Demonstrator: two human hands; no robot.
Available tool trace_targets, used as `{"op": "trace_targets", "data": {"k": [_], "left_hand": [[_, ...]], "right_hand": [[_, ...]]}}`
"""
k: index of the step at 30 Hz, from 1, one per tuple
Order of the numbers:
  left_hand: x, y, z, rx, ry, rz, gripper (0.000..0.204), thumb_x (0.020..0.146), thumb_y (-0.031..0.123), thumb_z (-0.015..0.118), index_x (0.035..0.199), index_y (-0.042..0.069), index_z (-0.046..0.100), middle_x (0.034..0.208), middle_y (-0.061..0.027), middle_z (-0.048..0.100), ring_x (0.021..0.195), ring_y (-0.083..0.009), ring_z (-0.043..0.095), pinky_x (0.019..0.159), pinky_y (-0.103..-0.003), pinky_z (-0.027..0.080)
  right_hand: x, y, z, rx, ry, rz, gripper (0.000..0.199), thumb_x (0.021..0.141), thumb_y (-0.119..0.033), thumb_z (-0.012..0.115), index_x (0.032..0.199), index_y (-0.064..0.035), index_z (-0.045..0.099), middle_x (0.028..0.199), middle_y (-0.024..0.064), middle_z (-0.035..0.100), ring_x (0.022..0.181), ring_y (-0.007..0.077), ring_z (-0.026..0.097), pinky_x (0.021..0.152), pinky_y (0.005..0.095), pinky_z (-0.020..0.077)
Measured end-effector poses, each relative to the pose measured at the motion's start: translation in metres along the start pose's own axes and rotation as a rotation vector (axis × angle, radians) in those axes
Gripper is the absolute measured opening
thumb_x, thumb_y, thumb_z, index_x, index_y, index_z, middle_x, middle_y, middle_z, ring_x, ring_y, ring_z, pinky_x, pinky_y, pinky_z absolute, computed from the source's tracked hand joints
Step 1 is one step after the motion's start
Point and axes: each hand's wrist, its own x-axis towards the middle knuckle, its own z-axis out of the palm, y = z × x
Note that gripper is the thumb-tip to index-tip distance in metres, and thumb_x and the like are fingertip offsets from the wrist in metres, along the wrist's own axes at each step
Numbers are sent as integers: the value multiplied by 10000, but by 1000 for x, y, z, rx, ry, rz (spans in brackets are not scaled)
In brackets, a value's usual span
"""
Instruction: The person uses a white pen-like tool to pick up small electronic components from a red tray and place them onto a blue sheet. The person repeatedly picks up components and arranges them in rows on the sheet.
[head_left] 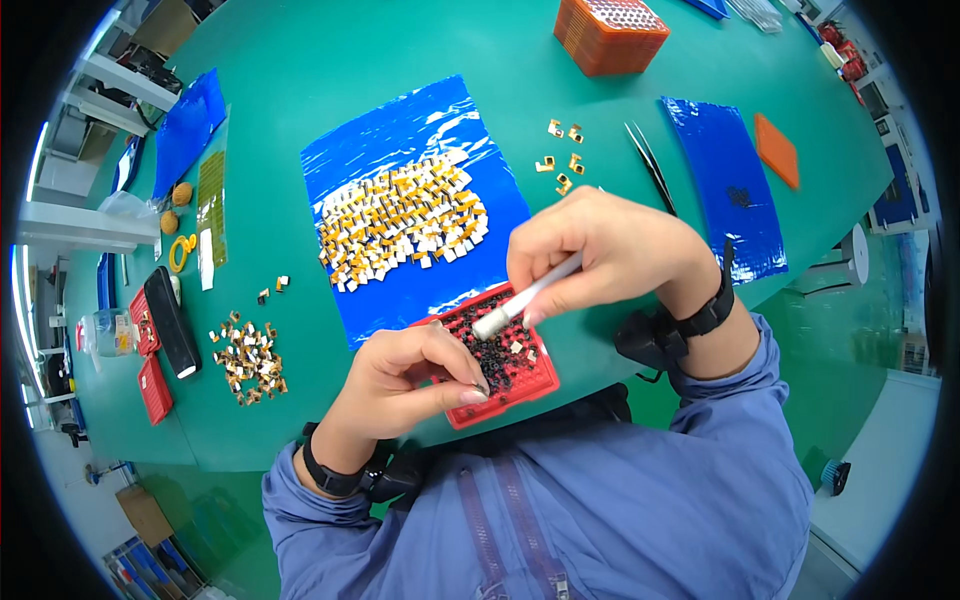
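Near the table's front edge lies a red tray [540, 377] with many small black parts [495, 360] and a few whitish ones in it. Above its right side my right hand [610, 250] is closed round a white pen-like tool [530, 296], whose thick blunt end points down-left over the tray. My left hand [405, 380] is over the tray's left side, thumb and forefinger pinched on a tiny dark part [482, 388]. What kind of part it is, I cannot make out. Behind the tray, a blue sheet [400, 125] carries many white-and-amber pieces [400, 220].
Loose pieces [248, 362] are heaped on the green table [270, 130] at left, beside a black case [172, 322]. Several gold pieces [565, 160] and tweezers [652, 170] lie at right, near another blue sheet [715, 150] and an orange plate [776, 150]. Stacked orange trays [608, 40] stand far back.
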Motion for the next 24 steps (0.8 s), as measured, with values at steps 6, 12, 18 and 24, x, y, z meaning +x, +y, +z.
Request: {"op": "trace_targets", "data": {"k": [6,12,18,24], "left_hand": [[6,8,5,571,-32,267,137,669,-79,680,744,21,623,786,-98,668,713,-205,653,629,-291,522],[6,4,5,704,5,448,84,652,-25,670,707,23,629,780,-87,667,697,-190,647,599,-275,525],[6,4,6,712,-7,505,96,612,-14,660,692,26,624,769,-85,660,700,-204,648,604,-290,529],[5,5,6,718,0,503,118,591,-10,662,697,30,630,761,-86,654,704,-212,649,602,-293,529]], "right_hand": [[4,9,0,46,119,26,224,763,-196,717,756,-21,578,568,18,542,519,86,469,475,257,348],[5,11,1,41,160,57,191,779,-158,716,783,-21,584,594,6,550,544,66,482,499,225,373],[6,11,1,33,188,64,206,779,-181,713,768,-16,591,604,24,576,545,78,507,493,234,383],[8,9,1,35,192,72,226,774,-210,713,769,-11,607,606,40,588,544,96,523,493,250,392]]}}
